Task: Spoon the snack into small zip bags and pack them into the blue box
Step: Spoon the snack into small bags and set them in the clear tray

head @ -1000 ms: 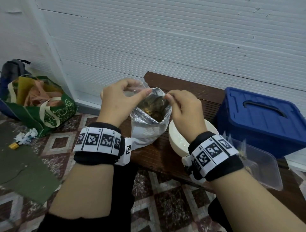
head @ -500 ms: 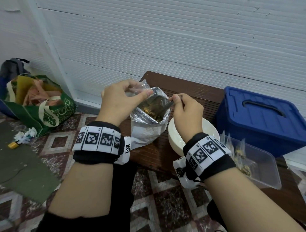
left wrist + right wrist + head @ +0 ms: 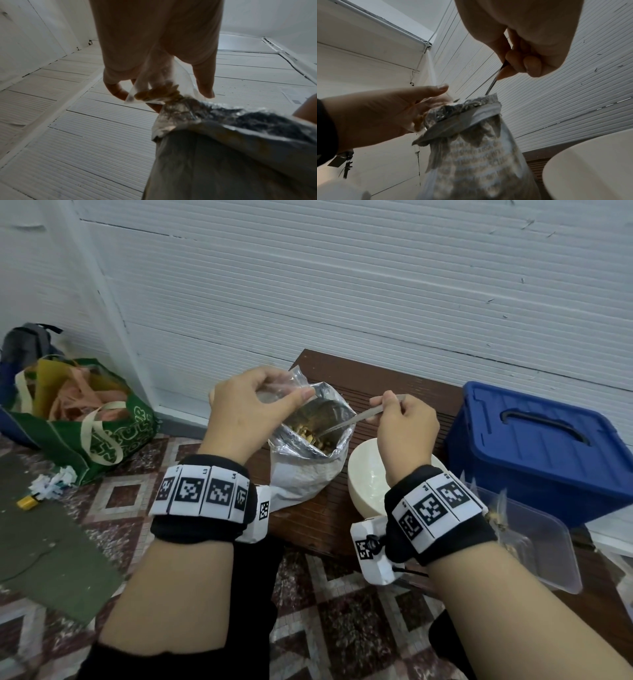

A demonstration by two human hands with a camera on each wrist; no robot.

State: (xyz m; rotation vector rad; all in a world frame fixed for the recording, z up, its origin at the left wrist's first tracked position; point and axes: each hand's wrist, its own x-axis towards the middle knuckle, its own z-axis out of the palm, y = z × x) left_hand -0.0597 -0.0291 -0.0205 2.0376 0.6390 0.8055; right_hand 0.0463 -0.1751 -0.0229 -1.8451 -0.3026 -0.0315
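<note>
A silver foil snack bag [image 3: 308, 463] stands open on the brown bench [image 3: 322, 518], with brownish snack pieces [image 3: 317, 436] inside. My left hand [image 3: 253, 409] pinches a small clear zip bag [image 3: 281, 388] at the foil bag's left rim; in the left wrist view the zip bag [image 3: 159, 86] holds a few snack pieces. My right hand [image 3: 404, 419] grips a metal spoon [image 3: 363, 417] by its handle, its bowl down inside the foil bag. In the right wrist view the spoon [image 3: 493, 83] enters the foil bag [image 3: 471, 142]. The blue box [image 3: 548, 446] sits shut at the right.
A white bowl [image 3: 366, 484] stands right of the foil bag, under my right wrist. A clear plastic tub [image 3: 534, 546] with filled zip bags lies before the blue box. A green tote bag [image 3: 85, 419] and a grey backpack [image 3: 24, 344] sit on the tiled floor, left.
My right hand has drawn back to the right from the foil bag's rim, so the spoon handle now shows. The left hand keeps its pinch on the zip bag.
</note>
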